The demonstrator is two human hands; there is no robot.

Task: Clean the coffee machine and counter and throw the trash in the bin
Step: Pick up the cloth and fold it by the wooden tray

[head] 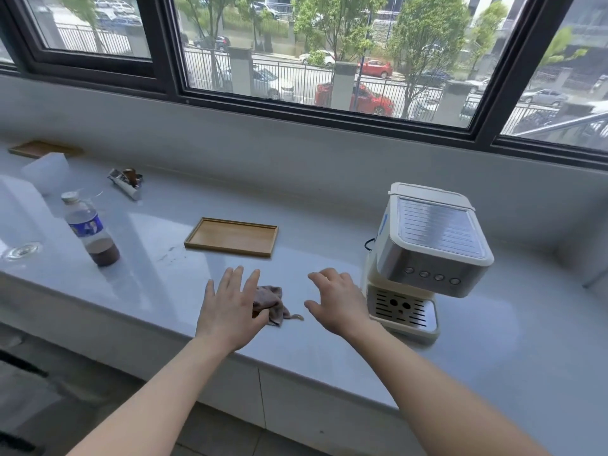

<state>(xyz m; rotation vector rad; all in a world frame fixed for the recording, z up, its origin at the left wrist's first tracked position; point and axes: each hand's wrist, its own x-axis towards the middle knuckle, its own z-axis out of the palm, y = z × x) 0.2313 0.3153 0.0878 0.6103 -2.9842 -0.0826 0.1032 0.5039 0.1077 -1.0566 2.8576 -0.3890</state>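
At lower centre of the frame, the left hand (230,311), fingers (235,277) spread wide, covers the edge of the cloth (270,301), the right hand (339,307) hangs half-curled and empty beside the coffee machine (427,251), and brown smears (168,252) mark the table (329,232), so cleaning appears barely begun.
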